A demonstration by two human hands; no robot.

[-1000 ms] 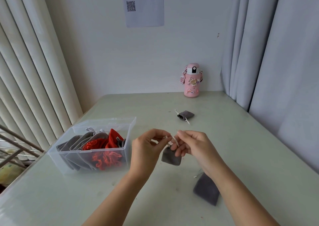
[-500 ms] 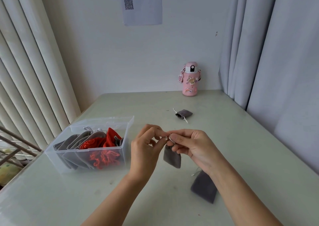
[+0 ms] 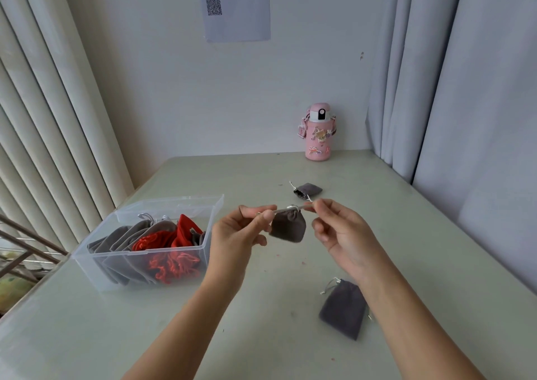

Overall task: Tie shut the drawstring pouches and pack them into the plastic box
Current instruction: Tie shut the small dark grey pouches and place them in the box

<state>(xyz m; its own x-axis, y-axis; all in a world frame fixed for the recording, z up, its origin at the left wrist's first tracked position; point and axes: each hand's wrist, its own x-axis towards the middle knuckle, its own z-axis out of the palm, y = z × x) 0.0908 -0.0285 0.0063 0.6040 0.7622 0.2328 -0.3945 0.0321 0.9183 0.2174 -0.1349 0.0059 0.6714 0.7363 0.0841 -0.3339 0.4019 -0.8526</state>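
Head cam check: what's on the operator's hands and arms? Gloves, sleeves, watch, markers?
Nothing worn. The left hand and right hand show no gloves, rings or tags. The left forearm and right forearm have no sleeves, watch, bands or cables down to the frame edge. Nails look short, with no polish evident.

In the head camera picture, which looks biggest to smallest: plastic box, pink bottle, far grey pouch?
Largest: plastic box
then pink bottle
then far grey pouch
The bottle stands farthest away, so it may look too small.
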